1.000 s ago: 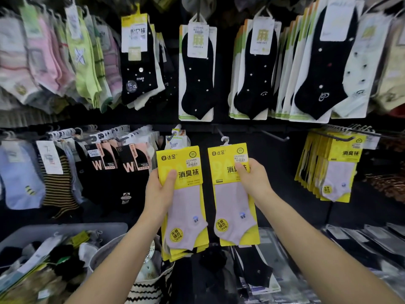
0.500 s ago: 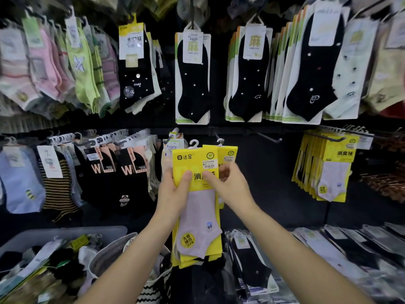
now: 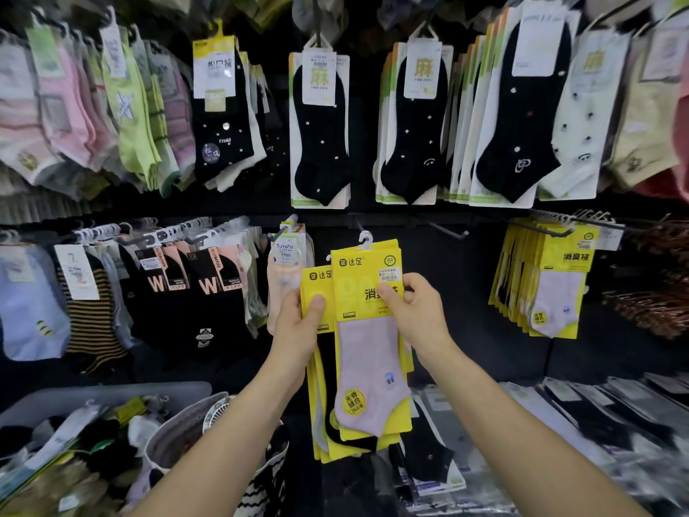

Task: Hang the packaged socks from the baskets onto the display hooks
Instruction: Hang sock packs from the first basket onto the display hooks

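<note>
Head view: left hand and right hand raised together, fingers pinching the yellow sock packs.

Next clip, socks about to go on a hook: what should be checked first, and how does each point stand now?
1. Left hand grips the stack of yellow sock packs: ok.
2. Right hand pinches the front pack: ok.
3. Front pack's white hanger upright, uncovered: ok.
4. Empty display hook to the right, nothing on it: ok.
5. Hanger already over a hook: cannot tell.
6. Packs squared up: not ok; the front pack sits higher than those behind.
</note>
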`<state>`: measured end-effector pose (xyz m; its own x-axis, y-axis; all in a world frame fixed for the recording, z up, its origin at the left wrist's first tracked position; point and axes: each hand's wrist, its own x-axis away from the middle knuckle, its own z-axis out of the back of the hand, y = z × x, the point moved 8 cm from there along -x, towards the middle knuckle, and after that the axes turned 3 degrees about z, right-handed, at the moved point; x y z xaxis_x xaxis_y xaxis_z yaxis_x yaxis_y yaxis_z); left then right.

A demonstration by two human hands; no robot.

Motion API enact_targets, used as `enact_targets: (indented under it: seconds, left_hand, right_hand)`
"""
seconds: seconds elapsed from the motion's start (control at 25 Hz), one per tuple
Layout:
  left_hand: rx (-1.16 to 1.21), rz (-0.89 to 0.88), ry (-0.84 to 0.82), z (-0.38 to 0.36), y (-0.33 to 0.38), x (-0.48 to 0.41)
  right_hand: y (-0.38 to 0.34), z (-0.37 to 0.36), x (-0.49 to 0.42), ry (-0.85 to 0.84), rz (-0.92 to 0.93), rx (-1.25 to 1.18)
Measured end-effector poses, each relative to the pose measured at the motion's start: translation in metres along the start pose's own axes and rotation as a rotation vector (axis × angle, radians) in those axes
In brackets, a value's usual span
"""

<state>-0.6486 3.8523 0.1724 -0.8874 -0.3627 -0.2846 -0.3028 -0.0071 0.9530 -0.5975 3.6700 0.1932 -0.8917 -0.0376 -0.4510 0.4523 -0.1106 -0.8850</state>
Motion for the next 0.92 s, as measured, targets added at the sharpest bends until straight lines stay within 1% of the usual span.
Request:
enact_targets:
  seconds: [0.16, 0.32, 0.4, 0.52, 0.6, 0.76, 0.92]
  left_hand:
    - [-0.072, -0.031, 0.108, 0.016, 0.002, -0.005]
    - [-0.088, -0.035, 0.181, 0.044, 0.001, -0.009]
    - [-0.088, -0.046, 0.19, 0.053, 0.002, -0.011]
    - [-0.091, -0.067, 0.181, 0.055, 0.008, -0.011]
    - [-0.095, -0.078, 0.173, 0.055, 0.011, -0.01]
    - [-0.105, -0.094, 0.162, 0.048, 0.016, -0.008]
    - [-0.115, -0.105, 0.138, 0.044, 0.02, -0.006]
  right_hand:
    - [0.015, 0.019, -0.007, 0.105, -0.052, -0.068]
    - [0.029, 0.036, -0.019, 0.202, -0.089, -0.014]
    - [0.024, 0.029, -0.027, 0.179, -0.072, -0.001]
    - [0.015, 0.008, -0.034, 0.079, -0.012, 0.062]
    - [0.016, -0.001, -0.034, 0.059, -0.004, 0.075]
    - [0.024, -0.003, -0.036, 0.081, -0.032, 0.097]
    - [0.032, 0.0, -0.037, 0.092, -0.136, 0.113]
